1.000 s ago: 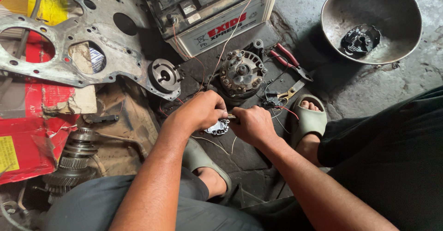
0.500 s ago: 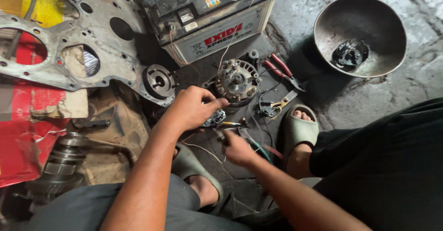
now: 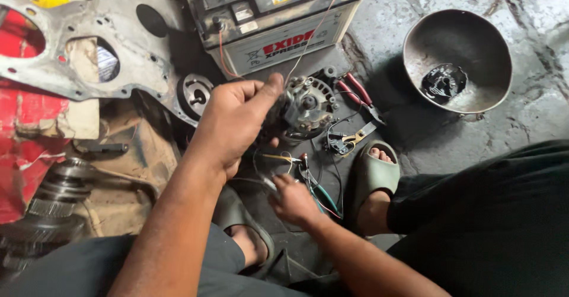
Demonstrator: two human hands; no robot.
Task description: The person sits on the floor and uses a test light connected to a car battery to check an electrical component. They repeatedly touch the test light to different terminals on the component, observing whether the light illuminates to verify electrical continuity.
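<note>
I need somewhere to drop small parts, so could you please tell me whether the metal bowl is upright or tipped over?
Upright: the metal bowl sits open side up, with a dark part inside.

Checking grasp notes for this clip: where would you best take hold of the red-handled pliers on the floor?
Grip the red-handled pliers by the two red handles, coming from above. They lie flat beside the alternator, handles pointing toward the battery and clear of wires; the dark jaws point toward the sandalled foot.

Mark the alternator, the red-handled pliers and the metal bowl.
alternator [image 3: 308,104], head view, on its round end face beside the centre hub.
red-handled pliers [image 3: 355,90], head view, on the red handles.
metal bowl [image 3: 474,42], head view, on the bare inner wall.
</note>
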